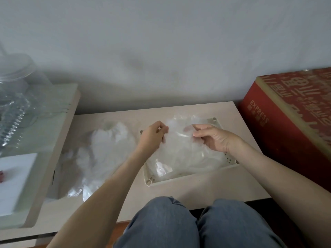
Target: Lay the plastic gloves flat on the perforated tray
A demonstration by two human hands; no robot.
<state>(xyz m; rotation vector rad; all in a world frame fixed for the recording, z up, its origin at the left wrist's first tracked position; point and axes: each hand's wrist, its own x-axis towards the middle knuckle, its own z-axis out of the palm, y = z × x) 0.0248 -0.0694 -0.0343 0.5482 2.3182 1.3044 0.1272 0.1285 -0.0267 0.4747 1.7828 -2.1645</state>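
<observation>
Pale worktop (179,196) carries the perforated tray (172,179); over it the left hand (152,138) and right hand (213,138) pinch a plastic glove (180,138) between curled fingers (198,135), perhaps with more gloves (179,163) beneath.

L hand (154,136) & R hand (213,138) each pinch the top edge of one clear plastic glove (179,142). It's held up over the perforated tray (170,181), and its lower part drapes into the tray. There's more clear film in the tray, too blurred to count pcs. Tray sits on pale counter (215,187), R of centre. Crumpled pile of gloves (107,149) lies on counter to the L, just beside tray. Red box (286,133) w/ "EXPRESS" print stands at R. Clear jar (19,68) far L, blurred. Knees in blue jeans (179,226) at bottom.
</observation>
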